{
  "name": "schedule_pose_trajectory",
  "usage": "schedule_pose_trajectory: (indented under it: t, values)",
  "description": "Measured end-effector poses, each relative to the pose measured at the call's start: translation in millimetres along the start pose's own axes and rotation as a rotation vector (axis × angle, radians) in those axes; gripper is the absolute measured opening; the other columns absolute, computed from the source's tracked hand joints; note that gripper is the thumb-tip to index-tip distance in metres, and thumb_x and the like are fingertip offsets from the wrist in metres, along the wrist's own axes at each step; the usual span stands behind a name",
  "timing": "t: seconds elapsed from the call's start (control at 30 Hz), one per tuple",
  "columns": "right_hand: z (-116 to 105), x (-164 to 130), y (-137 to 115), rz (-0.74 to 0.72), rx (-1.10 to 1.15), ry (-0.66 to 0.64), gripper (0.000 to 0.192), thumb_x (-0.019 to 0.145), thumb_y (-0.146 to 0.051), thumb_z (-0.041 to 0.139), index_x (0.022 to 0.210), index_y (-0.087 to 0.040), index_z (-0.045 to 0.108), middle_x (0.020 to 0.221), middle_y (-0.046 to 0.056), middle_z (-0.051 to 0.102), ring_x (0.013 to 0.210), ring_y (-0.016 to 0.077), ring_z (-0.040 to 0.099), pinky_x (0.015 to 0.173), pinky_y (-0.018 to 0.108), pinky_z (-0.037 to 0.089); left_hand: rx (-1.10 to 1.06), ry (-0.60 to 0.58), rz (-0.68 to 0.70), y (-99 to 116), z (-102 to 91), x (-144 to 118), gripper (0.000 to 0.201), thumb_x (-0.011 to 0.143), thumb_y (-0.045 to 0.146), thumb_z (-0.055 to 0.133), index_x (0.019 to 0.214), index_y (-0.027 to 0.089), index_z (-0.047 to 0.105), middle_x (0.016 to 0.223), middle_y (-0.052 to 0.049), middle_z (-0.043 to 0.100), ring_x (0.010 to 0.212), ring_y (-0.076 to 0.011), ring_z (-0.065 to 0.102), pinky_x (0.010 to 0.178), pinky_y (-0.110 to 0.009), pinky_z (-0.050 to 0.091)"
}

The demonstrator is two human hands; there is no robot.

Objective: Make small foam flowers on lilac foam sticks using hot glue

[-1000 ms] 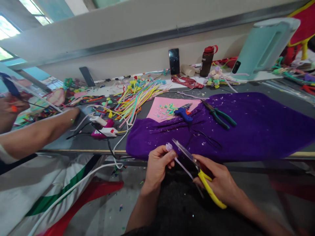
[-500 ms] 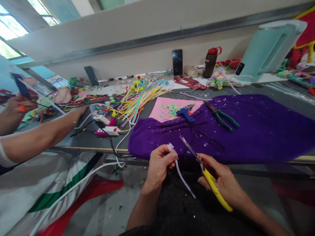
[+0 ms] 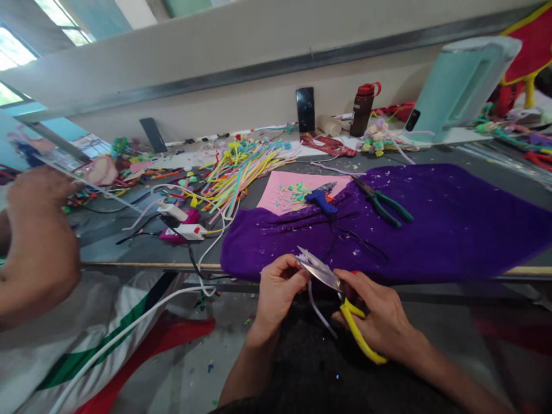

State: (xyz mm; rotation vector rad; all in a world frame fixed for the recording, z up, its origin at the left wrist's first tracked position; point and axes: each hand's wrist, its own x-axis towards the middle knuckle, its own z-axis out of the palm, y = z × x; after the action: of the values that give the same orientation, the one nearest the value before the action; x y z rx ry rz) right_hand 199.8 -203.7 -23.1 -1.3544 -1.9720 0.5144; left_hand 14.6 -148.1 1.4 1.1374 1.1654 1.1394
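Lilac strip (image 3: 318,309) hangs from the left hand (image 3: 276,293), its top end pinched between thumb and fingers just below the table edge (image 3: 142,266). Right hand (image 3: 379,322) grips yellow scissors (image 3: 345,305), blades meeting at that pinched tip. Trimming looks underway, and most of the strip remains uncut.

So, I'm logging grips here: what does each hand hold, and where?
Left hand pinches the top end of a lilac strip. Right hand holds scissors by the yellow handles, blades at the strip's top.
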Motion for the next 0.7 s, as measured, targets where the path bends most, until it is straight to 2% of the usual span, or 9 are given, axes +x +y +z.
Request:
schedule_pose_trajectory:
  t: [0.47,0.7]
  values:
    - [9.7,0.6,9.7,-0.091,-0.062,0.079,0.054,0.074,-0.031,0.061,0.124,-0.017,0.045,0.086,0.008,0.061,0.074,0.0166,0.059,0.065,0.026,0.047,0.029,-0.038,-0.036,-1.5,2.7,-1.1,0.012,0.062,0.021,0.069,0.07,0.015,0.063,0.053,0.004,0.055,0.043,-0.0061,0.045,0.042,-0.017,0.036]
    - [12.4,-0.9,14.7,-0.098,-0.125,0.075,0.055,0.076,-0.032,0.06,0.126,-0.016,0.043,0.089,0.009,0.061,0.074,0.0167,0.059,0.063,0.025,0.047,0.039,-0.039,-0.035,-3.5,1.8,-0.5,0.01,0.065,0.02,0.068,0.068,0.015,0.06,0.051,0.005,0.053,0.042,-0.0051,0.043,0.042,-0.016,0.034]
